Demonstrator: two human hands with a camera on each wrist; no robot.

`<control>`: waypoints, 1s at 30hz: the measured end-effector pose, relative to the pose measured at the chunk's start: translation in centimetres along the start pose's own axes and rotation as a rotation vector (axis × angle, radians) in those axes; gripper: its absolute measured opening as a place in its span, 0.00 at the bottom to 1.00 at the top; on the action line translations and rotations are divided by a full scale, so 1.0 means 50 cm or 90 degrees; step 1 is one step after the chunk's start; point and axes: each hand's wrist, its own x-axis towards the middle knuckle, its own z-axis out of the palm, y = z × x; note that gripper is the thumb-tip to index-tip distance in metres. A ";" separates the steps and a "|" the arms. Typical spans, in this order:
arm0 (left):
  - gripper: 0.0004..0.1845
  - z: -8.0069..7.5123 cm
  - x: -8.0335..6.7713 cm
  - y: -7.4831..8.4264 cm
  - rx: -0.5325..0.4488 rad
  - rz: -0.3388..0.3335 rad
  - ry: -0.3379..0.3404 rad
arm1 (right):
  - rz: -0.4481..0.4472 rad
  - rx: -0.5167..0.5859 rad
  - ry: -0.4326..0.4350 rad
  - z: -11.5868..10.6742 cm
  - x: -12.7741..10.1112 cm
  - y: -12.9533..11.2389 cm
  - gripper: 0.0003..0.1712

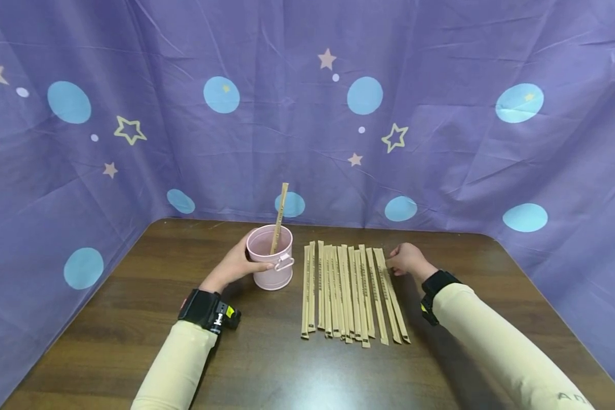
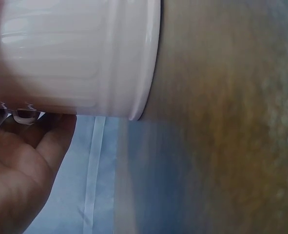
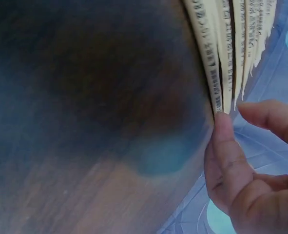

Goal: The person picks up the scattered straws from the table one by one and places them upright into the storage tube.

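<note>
Left hand curled round the pink bucket at frame centre, steadying it upright with one wrapped stick leaning inside. Right hand pinched the far end of the rightmost stick in the row on the bench, apparently to lift it.
</note>
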 end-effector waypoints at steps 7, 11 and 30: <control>0.48 0.000 -0.001 0.001 -0.008 0.000 0.003 | 0.018 -0.036 -0.025 0.014 0.002 0.003 0.14; 0.48 0.001 0.000 -0.002 -0.006 0.007 0.004 | 0.014 -0.053 -0.021 0.021 0.002 0.003 0.19; 0.48 0.000 -0.002 0.003 -0.011 -0.003 0.004 | 0.034 -0.036 -0.026 0.009 0.003 -0.001 0.22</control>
